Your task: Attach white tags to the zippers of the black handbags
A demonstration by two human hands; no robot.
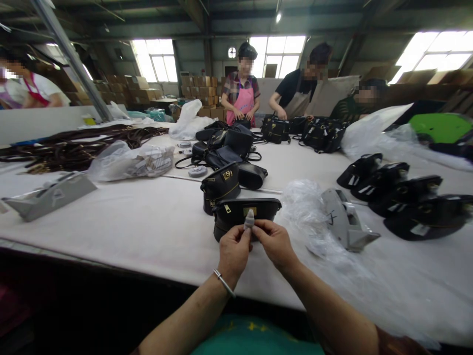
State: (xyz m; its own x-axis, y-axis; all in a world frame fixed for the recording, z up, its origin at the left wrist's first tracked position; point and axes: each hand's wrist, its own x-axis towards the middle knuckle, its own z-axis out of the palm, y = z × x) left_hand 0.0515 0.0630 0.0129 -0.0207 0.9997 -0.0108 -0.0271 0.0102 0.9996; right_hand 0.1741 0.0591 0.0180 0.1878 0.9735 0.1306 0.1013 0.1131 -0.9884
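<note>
A small whitish piece (249, 220) is pinched between the fingers of your left hand (234, 249) and those of your right hand (275, 241). You hold it in front of the gold plate (246, 211) on a black bag (233, 217) that stands on the white surface (148, 217). Just behind is a second black bag (220, 188). To your right lie crumpled clear plastic (303, 207), a grey holder (342, 222) and four dark bags (424, 217) in a row. Across from you, a person in a pink apron (244, 101) bends over more bags.
</note>
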